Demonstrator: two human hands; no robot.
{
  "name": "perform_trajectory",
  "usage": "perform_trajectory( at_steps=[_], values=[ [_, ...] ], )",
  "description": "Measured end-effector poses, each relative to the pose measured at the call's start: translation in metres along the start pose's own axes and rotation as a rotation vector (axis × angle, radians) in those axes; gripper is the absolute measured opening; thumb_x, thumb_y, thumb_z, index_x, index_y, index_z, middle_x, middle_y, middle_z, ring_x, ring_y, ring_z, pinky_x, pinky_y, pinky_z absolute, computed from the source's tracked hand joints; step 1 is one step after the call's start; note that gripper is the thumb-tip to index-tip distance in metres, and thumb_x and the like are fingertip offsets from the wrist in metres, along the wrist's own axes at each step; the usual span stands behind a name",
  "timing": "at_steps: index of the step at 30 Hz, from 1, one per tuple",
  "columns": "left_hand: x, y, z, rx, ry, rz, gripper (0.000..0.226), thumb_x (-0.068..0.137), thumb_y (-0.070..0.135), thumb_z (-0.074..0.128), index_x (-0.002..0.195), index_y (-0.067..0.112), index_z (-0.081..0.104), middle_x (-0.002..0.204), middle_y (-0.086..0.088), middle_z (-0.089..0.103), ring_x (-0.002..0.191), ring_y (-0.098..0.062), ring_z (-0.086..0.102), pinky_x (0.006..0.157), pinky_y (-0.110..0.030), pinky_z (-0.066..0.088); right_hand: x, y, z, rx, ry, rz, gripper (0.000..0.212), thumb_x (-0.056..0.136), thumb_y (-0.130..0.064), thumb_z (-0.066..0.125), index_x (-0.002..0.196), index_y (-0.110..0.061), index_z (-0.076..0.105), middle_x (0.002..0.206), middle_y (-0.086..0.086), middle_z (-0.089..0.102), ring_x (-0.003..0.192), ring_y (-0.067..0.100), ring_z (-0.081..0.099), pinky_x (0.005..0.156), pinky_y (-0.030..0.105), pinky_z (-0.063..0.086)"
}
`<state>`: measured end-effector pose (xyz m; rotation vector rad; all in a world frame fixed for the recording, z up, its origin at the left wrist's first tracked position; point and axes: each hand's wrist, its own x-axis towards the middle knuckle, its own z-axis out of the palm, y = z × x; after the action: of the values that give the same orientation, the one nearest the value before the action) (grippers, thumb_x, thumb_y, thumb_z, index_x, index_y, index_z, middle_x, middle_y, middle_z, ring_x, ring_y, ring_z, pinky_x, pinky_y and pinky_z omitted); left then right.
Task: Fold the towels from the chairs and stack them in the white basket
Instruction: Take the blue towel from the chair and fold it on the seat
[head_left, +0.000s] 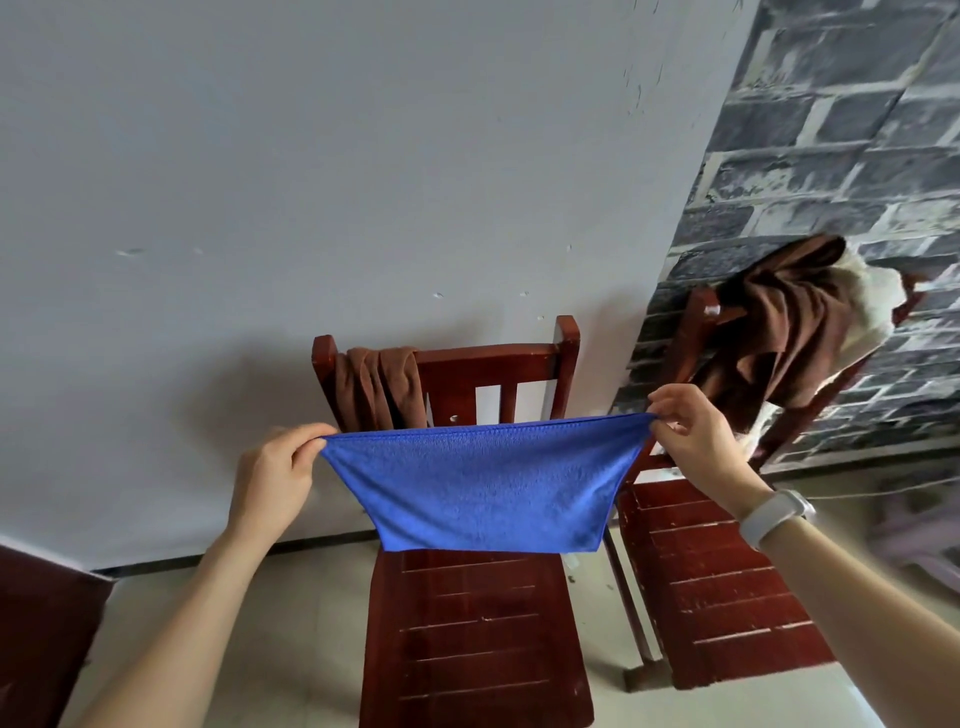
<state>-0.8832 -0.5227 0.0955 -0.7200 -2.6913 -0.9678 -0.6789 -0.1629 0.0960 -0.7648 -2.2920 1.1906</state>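
The blue towel is hanging stretched between both hands, in the air above the seat of the middle chair. The left hand is pinching its left top corner with curled fingers, and the right hand is pinching the right top corner. A brown towel is draping over that chair's backrest; another brown towel is hanging on the right chair.
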Motion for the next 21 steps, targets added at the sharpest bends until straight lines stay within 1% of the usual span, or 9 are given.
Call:
perform_trajectory(
  at_steps=[3, 6, 10, 11, 13, 15, 16, 18, 21],
  values=[
    [-0.004, -0.001, -0.002, -0.008, -0.004, 0.013, 0.018, 0.083, -0.003, 0.060, 0.094, 0.005, 0.071, 0.090, -0.014, 0.071, 0.080, -0.029, 0.064, 0.073, -0.026, 0.038, -0.002, 0.002, 0.000, -0.069, -0.056, 0.025, 0.033, 0.081, 0.009, 0.052, 0.104, -0.013, 0.061, 0.087, 0.000, 0.062, 0.074, -0.001, 0.058, 0.069, 0.000, 0.042],
    [-0.006, -0.001, -0.004, -0.012, -0.018, 0.026, 0.017, 0.081, -0.004, 0.062, 0.092, 0.004, 0.072, 0.089, -0.014, 0.070, 0.076, -0.026, 0.062, 0.072, -0.024, 0.038, -0.005, 0.002, -0.001, -0.153, -0.117, 0.038, 0.028, 0.081, 0.008, 0.051, 0.094, -0.010, 0.068, 0.078, -0.005, 0.061, 0.064, -0.002, 0.057, 0.061, 0.000, 0.040],
    [-0.005, -0.002, -0.005, -0.042, -0.022, 0.008, 0.015, 0.080, -0.004, 0.062, 0.088, 0.003, 0.072, 0.093, -0.011, 0.067, 0.072, -0.020, 0.057, 0.069, -0.002, 0.036, -0.008, 0.001, -0.002, -0.195, -0.100, 0.024, 0.020, 0.081, 0.004, 0.057, 0.089, -0.009, 0.071, 0.082, 0.001, 0.062, 0.070, 0.013, 0.057, 0.063, 0.003, 0.043],
    [-0.006, -0.002, -0.005, -0.042, -0.032, 0.004, 0.014, 0.081, -0.004, 0.062, 0.088, 0.003, 0.072, 0.093, -0.010, 0.066, 0.071, -0.019, 0.056, 0.069, -0.001, 0.036, -0.010, 0.002, -0.002, -0.196, -0.102, 0.034, 0.020, 0.082, 0.003, 0.057, 0.089, -0.010, 0.071, 0.081, 0.001, 0.062, 0.069, 0.014, 0.057, 0.061, 0.003, 0.043],
    [-0.011, -0.004, -0.004, -0.028, -0.066, -0.012, 0.014, 0.082, -0.002, 0.061, 0.088, 0.005, 0.072, 0.093, -0.009, 0.066, 0.070, -0.019, 0.055, 0.068, -0.013, 0.040, -0.014, 0.005, -0.001, -0.213, -0.107, 0.055, 0.021, 0.082, 0.002, 0.057, 0.087, -0.014, 0.070, 0.080, 0.001, 0.064, 0.070, 0.013, 0.058, 0.062, 0.006, 0.043],
    [-0.016, -0.008, 0.002, -0.001, -0.104, -0.058, 0.015, 0.084, 0.000, 0.059, 0.089, 0.007, 0.071, 0.094, -0.008, 0.065, 0.072, -0.020, 0.055, 0.069, -0.027, 0.041, -0.018, 0.010, 0.004, -0.279, -0.130, 0.060, 0.023, 0.081, 0.003, 0.057, 0.088, -0.014, 0.071, 0.082, 0.003, 0.065, 0.077, 0.017, 0.058, 0.073, 0.019, 0.044],
    [-0.017, -0.011, 0.007, 0.015, -0.131, -0.091, 0.015, 0.085, 0.002, 0.058, 0.089, 0.007, 0.071, 0.095, -0.008, 0.065, 0.075, -0.022, 0.057, 0.070, -0.028, 0.040, -0.018, 0.011, 0.008, -0.312, -0.149, 0.072, 0.023, 0.081, 0.003, 0.056, 0.089, -0.011, 0.072, 0.083, 0.004, 0.065, 0.080, 0.018, 0.058, 0.075, 0.024, 0.042],
    [-0.014, -0.016, 0.018, 0.045, -0.192, -0.161, 0.016, 0.086, 0.005, 0.056, 0.091, 0.010, 0.071, 0.098, -0.008, 0.064, 0.083, -0.025, 0.059, 0.071, -0.028, 0.038, -0.015, 0.014, 0.016, -0.338, -0.164, 0.127, 0.022, 0.081, 0.002, 0.054, 0.092, -0.007, 0.072, 0.084, 0.007, 0.065, 0.081, 0.021, 0.058, 0.076, 0.024, 0.038],
    [-0.003, -0.022, 0.036, 0.087, -0.266, -0.225, 0.018, 0.087, 0.007, 0.054, 0.095, 0.011, 0.069, 0.102, -0.010, 0.063, 0.093, -0.029, 0.059, 0.072, -0.028, 0.036, -0.005, 0.017, 0.034, -0.314, -0.139, 0.202, 0.025, 0.082, 0.003, 0.051, 0.094, -0.005, 0.071, 0.085, 0.013, 0.068, 0.083, 0.026, 0.061, 0.078, 0.026, 0.041]
  ],
)
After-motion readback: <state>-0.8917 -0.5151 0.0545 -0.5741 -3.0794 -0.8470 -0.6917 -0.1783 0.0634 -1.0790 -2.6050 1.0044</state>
